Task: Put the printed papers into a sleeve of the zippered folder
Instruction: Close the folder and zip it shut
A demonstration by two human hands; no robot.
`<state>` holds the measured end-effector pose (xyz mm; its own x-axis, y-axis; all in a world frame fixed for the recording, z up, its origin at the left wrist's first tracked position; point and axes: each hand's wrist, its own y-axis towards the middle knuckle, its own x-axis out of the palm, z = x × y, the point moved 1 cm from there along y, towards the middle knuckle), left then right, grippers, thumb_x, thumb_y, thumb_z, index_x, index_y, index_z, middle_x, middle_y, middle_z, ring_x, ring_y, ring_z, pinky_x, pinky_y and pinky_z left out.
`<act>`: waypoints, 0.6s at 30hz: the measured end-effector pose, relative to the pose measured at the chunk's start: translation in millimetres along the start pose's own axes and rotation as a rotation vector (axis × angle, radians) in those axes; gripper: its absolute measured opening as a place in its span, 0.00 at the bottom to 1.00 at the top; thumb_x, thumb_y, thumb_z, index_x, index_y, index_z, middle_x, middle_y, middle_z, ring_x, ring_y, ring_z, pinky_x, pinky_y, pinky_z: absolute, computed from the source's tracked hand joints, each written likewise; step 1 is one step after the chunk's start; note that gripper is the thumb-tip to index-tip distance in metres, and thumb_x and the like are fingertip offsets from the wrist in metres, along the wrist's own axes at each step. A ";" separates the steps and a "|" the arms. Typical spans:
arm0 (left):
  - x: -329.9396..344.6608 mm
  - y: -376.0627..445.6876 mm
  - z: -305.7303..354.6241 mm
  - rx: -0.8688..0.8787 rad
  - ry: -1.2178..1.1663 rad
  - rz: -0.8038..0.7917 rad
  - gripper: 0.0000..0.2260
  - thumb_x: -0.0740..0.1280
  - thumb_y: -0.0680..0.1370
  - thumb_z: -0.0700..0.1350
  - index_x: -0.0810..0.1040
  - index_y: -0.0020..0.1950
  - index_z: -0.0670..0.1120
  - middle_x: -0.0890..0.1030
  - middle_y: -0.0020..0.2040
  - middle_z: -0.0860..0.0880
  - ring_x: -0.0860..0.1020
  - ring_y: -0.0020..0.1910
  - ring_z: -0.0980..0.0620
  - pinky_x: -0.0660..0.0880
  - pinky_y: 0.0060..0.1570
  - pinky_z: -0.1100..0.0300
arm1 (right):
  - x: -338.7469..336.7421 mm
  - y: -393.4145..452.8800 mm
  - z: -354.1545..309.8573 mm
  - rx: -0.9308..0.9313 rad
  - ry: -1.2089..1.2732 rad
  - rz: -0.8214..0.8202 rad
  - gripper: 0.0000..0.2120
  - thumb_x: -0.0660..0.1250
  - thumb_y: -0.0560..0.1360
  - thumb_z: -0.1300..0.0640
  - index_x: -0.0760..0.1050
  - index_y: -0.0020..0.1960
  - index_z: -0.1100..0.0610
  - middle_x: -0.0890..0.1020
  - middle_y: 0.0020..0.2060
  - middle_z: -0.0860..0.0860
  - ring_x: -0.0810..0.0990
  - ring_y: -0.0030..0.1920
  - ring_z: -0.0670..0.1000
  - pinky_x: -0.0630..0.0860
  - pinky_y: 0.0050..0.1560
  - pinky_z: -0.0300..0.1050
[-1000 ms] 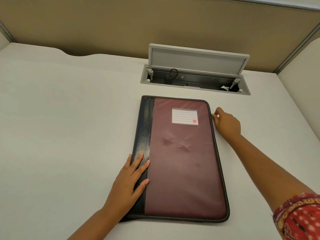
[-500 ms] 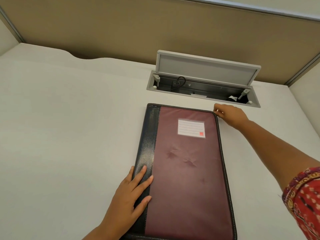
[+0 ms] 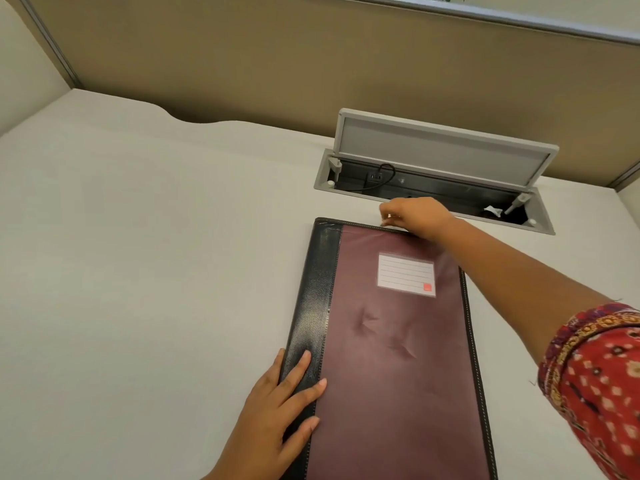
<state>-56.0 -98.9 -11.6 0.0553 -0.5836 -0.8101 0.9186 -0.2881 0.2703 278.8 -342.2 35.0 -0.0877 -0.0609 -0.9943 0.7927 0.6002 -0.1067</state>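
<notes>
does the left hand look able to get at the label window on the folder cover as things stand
Probably yes. The left hand lies flat on the folder spine, and the cover between it and the label window is bare; the right forearm passes to the side.

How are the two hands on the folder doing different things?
The left hand lies flat with straight fingers on the black spine strip of the zippered folder, near its close end; the right hand is curled at the far top edge, pinching something small there, probably the zipper pull. The left hand presses down; the right hand reaches far out with a stretched arm. Both touch the same closed folder.
</notes>
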 end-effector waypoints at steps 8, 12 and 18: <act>4.7 0.4 -5.3 0.059 0.008 0.042 0.15 0.53 0.79 0.58 0.72 0.60 0.57 0.71 0.66 0.47 0.62 0.69 0.43 0.74 0.56 0.51 | -3.8 48.9 -64.4 -0.030 0.039 0.040 0.09 0.58 0.78 0.47 0.70 0.48 0.53 0.80 0.50 0.53 0.78 0.48 0.57 0.70 0.40 0.46; 7.0 -0.6 -7.5 0.055 0.007 0.055 0.14 0.54 0.79 0.58 0.72 0.59 0.57 0.71 0.66 0.47 0.63 0.68 0.42 0.75 0.54 0.46 | -5.0 63.9 -83.1 -0.029 0.021 0.019 0.08 0.58 0.79 0.49 0.70 0.48 0.53 0.80 0.50 0.53 0.78 0.47 0.56 0.70 0.41 0.46; 4.9 -0.4 -4.5 0.049 0.004 0.063 0.14 0.53 0.79 0.58 0.72 0.58 0.57 0.72 0.66 0.48 0.63 0.68 0.42 0.75 0.54 0.48 | -2.4 59.4 -87.9 0.079 0.126 0.061 0.08 0.60 0.77 0.48 0.72 0.50 0.51 0.81 0.51 0.53 0.78 0.49 0.57 0.67 0.41 0.46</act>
<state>-54.2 -98.3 -18.0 0.1137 -0.5986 -0.7929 0.8932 -0.2879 0.3454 273.1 -236.4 31.4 -0.1090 0.0774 -0.9910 0.8432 0.5352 -0.0509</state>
